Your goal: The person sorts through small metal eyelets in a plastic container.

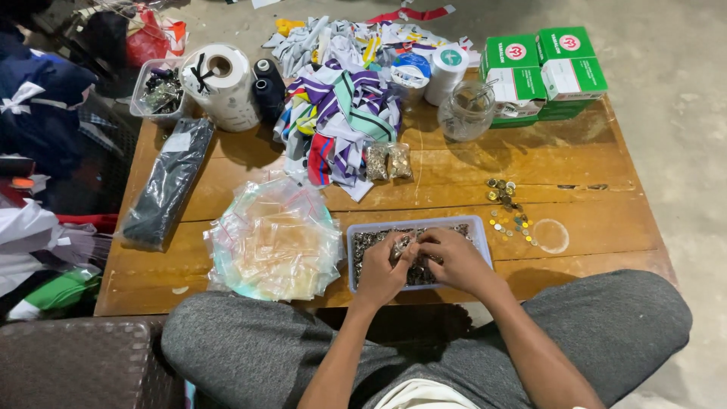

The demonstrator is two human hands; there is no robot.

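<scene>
Head view: worn on the person's head, looking steeply down and forward, close above the low brown wooden table (575, 163).
Nearest: the table's near edge.

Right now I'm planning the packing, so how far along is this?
Done: two small filled bags lie by the fabric pile. In hand: left hand and right hand work metal pieces in the tray. Left: a full tray, many empty zip bags.
</scene>
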